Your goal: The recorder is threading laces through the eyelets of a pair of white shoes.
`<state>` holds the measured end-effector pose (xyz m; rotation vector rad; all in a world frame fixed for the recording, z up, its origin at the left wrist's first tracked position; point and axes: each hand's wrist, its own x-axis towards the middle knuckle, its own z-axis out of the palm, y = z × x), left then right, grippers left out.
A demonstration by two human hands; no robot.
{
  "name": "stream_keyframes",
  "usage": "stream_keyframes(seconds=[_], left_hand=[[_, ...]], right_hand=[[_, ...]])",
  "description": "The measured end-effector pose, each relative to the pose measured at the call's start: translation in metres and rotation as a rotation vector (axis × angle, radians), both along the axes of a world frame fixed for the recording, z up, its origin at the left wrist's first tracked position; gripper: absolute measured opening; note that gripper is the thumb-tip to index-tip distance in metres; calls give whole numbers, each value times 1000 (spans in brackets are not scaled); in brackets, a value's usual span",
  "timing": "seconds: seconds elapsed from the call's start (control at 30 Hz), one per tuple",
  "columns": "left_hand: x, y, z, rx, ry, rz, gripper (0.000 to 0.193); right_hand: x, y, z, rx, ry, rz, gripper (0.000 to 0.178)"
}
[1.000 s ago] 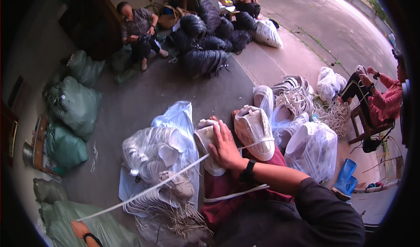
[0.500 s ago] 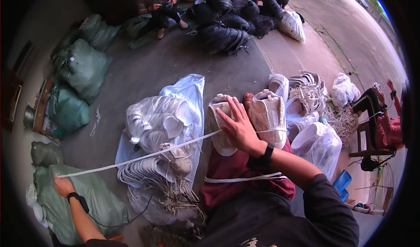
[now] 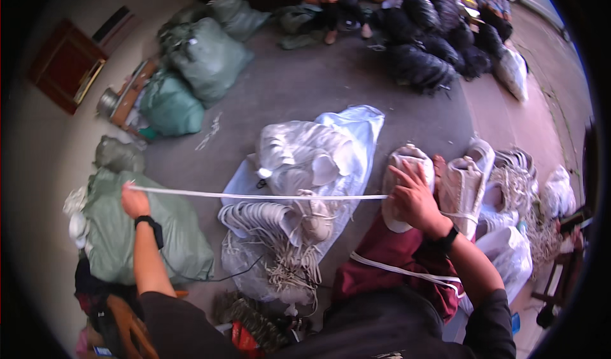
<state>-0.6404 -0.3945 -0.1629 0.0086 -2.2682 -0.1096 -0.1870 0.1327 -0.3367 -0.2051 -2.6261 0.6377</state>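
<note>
A white shoelace is stretched almost level from my left hand to the cream shoe on my knee. My left hand, far out to the left over a green sack, is closed on the lace's end. My right hand lies on the front of that shoe, fingers spread, with the lace meeting the shoe beside it. A second cream shoe stands to the right, a white lace around its toe. Another white lace crosses my maroon trousers.
Between my arms lie a clear bag of white shoe parts, a row of curved pale pieces and tangled laces. Green sacks line the left, black bundles the back. People sit at the far side. More shoe parts lie right.
The view has swung left, so things appear farther right. The lace now runs nearly level instead of slanting. My right hand's fingers have bent a little on the shoe.
</note>
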Motion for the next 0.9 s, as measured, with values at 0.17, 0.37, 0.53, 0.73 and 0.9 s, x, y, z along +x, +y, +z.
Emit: stream_keyframes(seconds=[0.17, 0.37, 0.53, 0.73, 0.9], left_hand=[[17, 5, 18, 103, -41, -89, 20], [16, 14, 17, 229, -42, -271, 23], [36, 73, -12, 442, -147, -463, 26], [106, 209, -94, 742, -480, -818, 28], [211, 331, -186, 631, -773, -1097, 22]], right_hand=[[10, -14, 13, -37, -22, 32, 11], [35, -28, 48, -167, -67, 112, 14], [50, -43, 86, -282, -97, 267, 13], [61, -47, 116, -361, 121, 496, 14], [83, -49, 133, -466, 185, 692, 19]])
